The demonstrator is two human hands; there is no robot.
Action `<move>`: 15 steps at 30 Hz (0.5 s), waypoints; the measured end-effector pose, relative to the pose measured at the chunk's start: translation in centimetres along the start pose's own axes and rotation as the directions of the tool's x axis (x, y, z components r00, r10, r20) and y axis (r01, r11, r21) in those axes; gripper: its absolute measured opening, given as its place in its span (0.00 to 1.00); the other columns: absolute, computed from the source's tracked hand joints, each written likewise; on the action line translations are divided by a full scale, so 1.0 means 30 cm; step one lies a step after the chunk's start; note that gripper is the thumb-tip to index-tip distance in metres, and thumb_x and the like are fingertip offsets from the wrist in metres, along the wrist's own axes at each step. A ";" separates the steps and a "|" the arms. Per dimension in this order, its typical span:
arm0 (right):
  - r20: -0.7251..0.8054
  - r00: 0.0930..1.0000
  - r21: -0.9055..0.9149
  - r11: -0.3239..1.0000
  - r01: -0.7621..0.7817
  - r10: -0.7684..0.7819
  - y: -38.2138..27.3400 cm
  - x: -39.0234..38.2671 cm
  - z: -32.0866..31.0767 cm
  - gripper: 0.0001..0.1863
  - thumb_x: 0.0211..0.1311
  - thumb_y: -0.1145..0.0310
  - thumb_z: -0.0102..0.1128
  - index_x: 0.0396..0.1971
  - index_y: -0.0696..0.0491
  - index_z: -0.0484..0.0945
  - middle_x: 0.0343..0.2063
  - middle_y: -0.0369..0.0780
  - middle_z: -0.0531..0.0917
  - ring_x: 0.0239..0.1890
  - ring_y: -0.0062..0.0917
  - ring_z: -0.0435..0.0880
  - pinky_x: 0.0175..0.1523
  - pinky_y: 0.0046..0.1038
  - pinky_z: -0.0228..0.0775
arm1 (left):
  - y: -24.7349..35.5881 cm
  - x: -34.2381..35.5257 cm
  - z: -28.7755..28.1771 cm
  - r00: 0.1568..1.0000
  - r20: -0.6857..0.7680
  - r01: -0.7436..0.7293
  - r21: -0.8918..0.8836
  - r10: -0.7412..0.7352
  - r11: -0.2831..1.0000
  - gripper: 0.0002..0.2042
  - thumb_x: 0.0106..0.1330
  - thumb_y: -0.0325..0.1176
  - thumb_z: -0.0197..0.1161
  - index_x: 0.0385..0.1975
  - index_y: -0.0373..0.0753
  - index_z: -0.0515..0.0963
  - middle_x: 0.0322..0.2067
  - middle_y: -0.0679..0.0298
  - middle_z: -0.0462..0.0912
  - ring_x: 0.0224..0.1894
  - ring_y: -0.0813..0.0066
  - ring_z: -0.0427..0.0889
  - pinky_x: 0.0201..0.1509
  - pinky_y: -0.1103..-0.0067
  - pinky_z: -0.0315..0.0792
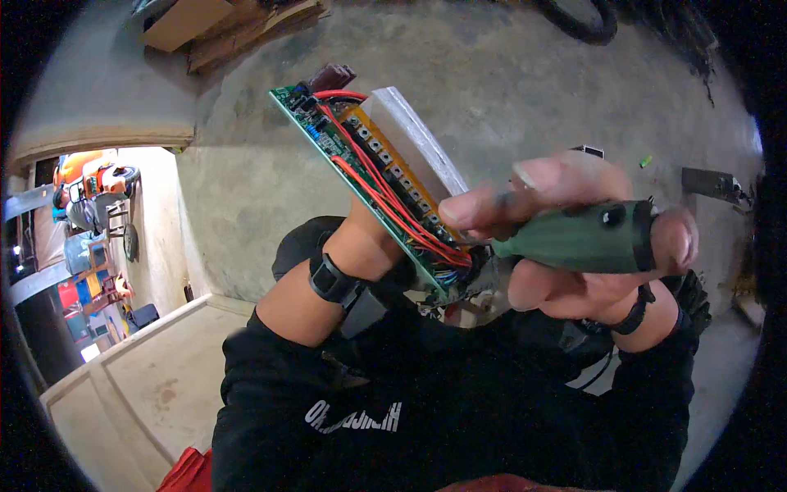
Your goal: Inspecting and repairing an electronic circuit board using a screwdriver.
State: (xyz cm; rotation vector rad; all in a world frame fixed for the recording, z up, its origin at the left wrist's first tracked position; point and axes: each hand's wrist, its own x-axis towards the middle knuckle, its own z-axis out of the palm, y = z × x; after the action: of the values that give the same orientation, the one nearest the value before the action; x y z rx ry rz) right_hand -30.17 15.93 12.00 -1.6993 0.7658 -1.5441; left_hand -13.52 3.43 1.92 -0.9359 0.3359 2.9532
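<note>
A long green circuit board (379, 215) is held up at a slant in front of me. Red wires (373, 184) run along it beside an orange strip (393, 164) with a row of screws, and a silver metal heatsink (422, 139) lines its far side. My left hand (366, 234) supports the board from behind; its fingers are hidden. Wrapped in my right hand (566, 179) is a green electric screwdriver (574, 238) with a black end, pointing left at the board's lower right end. The fingers are slightly blurred, and the screwdriver's tip is hard to make out.
A pale wooden panel (156, 389) stands at lower left, near a red cloth (188, 471). Cardboard (188, 23) lies at the far left, a black hose (586, 31) at the far right. A grey metal piece (709, 184) rests on the concrete floor (508, 90). Beyond the doorway is an orange vehicle (94, 176).
</note>
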 end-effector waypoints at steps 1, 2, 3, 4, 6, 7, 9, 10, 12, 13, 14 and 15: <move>-0.002 1.000 -0.013 1.000 0.008 -0.008 0.002 0.000 0.006 0.31 0.64 0.71 0.61 0.63 0.51 0.56 0.59 0.56 0.67 0.53 0.43 0.80 0.53 0.34 0.79 | 0.006 0.002 0.001 1.000 -0.011 -0.009 -0.007 0.009 1.000 0.25 0.72 0.53 0.43 0.50 0.36 0.70 0.45 0.50 0.77 0.47 0.53 0.79 0.50 0.57 0.77; 0.002 1.000 -0.032 0.999 0.008 -0.008 0.004 0.000 0.009 0.31 0.62 0.71 0.62 0.62 0.51 0.58 0.58 0.55 0.68 0.52 0.43 0.80 0.52 0.34 0.79 | 0.008 0.004 0.005 1.000 -0.018 -0.019 -0.009 0.019 1.000 0.25 0.71 0.55 0.42 0.50 0.37 0.70 0.44 0.51 0.77 0.47 0.54 0.79 0.50 0.58 0.76; -0.002 1.000 -0.060 0.998 0.016 -0.016 0.001 0.000 0.014 0.30 0.61 0.71 0.63 0.61 0.50 0.59 0.57 0.54 0.68 0.51 0.42 0.80 0.51 0.33 0.79 | 0.010 0.007 0.003 0.999 -0.026 -0.030 -0.012 0.030 0.999 0.25 0.71 0.56 0.42 0.49 0.38 0.71 0.44 0.52 0.78 0.46 0.55 0.79 0.49 0.58 0.76; -0.006 1.000 -0.091 0.996 0.018 -0.018 -0.003 -0.002 0.017 0.30 0.60 0.71 0.64 0.60 0.49 0.61 0.56 0.53 0.69 0.51 0.42 0.80 0.51 0.33 0.79 | 0.010 0.016 0.001 0.999 -0.030 -0.045 -0.005 0.045 0.999 0.26 0.70 0.57 0.42 0.48 0.39 0.71 0.43 0.54 0.78 0.45 0.56 0.79 0.49 0.59 0.76; -0.026 0.999 -0.161 0.986 0.033 -0.038 -0.014 -0.008 0.022 0.29 0.57 0.71 0.66 0.58 0.47 0.64 0.54 0.51 0.70 0.49 0.41 0.80 0.49 0.33 0.79 | 0.012 0.024 -0.003 0.995 -0.057 -0.088 0.004 0.088 0.996 0.27 0.69 0.60 0.41 0.47 0.41 0.72 0.42 0.56 0.78 0.44 0.58 0.79 0.48 0.60 0.76; -0.043 0.997 -0.200 0.978 0.054 -0.064 -0.021 -0.013 0.023 0.29 0.56 0.71 0.67 0.56 0.47 0.65 0.53 0.50 0.71 0.49 0.40 0.80 0.48 0.33 0.78 | 0.017 0.026 -0.001 0.989 -0.085 -0.122 0.017 0.123 0.992 0.27 0.69 0.61 0.41 0.46 0.42 0.72 0.42 0.57 0.78 0.44 0.58 0.79 0.47 0.60 0.76; -0.098 0.988 -0.277 0.957 0.090 -0.122 -0.035 -0.023 0.028 0.28 0.53 0.72 0.70 0.54 0.45 0.68 0.52 0.49 0.72 0.47 0.39 0.80 0.47 0.33 0.78 | 0.020 0.024 -0.006 0.957 -0.180 -0.219 0.058 0.226 0.974 0.28 0.67 0.63 0.40 0.45 0.44 0.73 0.40 0.60 0.78 0.42 0.60 0.79 0.46 0.61 0.75; -0.135 0.976 -0.314 0.941 0.122 -0.172 -0.039 -0.023 0.025 0.28 0.52 0.72 0.71 0.53 0.44 0.70 0.51 0.48 0.73 0.47 0.39 0.80 0.46 0.33 0.78 | 0.025 0.027 -0.008 0.934 -0.221 -0.272 0.074 0.282 0.959 0.28 0.67 0.65 0.40 0.44 0.45 0.73 0.40 0.61 0.78 0.42 0.61 0.79 0.46 0.62 0.75; -0.212 0.936 -0.362 0.912 0.191 -0.280 -0.028 -0.031 0.034 0.28 0.49 0.72 0.73 0.51 0.43 0.73 0.49 0.46 0.74 0.45 0.38 0.81 0.44 0.33 0.78 | 0.043 0.027 -0.010 0.885 -0.289 -0.354 0.091 0.365 0.931 0.29 0.66 0.67 0.39 0.43 0.47 0.74 0.39 0.63 0.79 0.41 0.63 0.79 0.45 0.63 0.75; -0.227 0.921 -0.371 0.902 0.220 -0.318 -0.021 -0.037 0.041 0.27 0.48 0.72 0.74 0.50 0.42 0.74 0.48 0.45 0.74 0.45 0.37 0.81 0.44 0.33 0.78 | 0.050 0.030 -0.002 0.870 -0.310 -0.377 0.086 0.384 0.922 0.30 0.65 0.68 0.38 0.42 0.48 0.74 0.38 0.65 0.79 0.40 0.64 0.79 0.44 0.63 0.75; -0.221 0.907 -0.378 0.889 0.260 -0.359 -0.005 -0.043 0.043 0.26 0.47 0.75 0.73 0.48 0.45 0.76 0.47 0.45 0.76 0.46 0.37 0.80 0.45 0.33 0.76 | 0.059 0.036 0.009 0.862 -0.314 -0.394 0.079 0.398 0.916 0.32 0.64 0.70 0.37 0.43 0.49 0.74 0.39 0.64 0.78 0.41 0.63 0.79 0.45 0.63 0.74; -0.203 0.911 -0.394 0.882 0.259 -0.358 -0.008 -0.044 0.041 0.26 0.47 0.76 0.73 0.48 0.47 0.76 0.48 0.46 0.76 0.47 0.38 0.80 0.47 0.34 0.76 | 0.069 0.042 0.024 0.854 -0.316 -0.413 0.072 0.414 0.908 0.33 0.63 0.72 0.36 0.44 0.49 0.74 0.40 0.64 0.77 0.43 0.63 0.78 0.46 0.62 0.74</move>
State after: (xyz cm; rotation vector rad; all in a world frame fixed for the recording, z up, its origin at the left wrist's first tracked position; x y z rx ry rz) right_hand -29.09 17.29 11.40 -1.9755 1.0023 -1.9871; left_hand -15.15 1.50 2.19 -1.5365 0.6232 3.1528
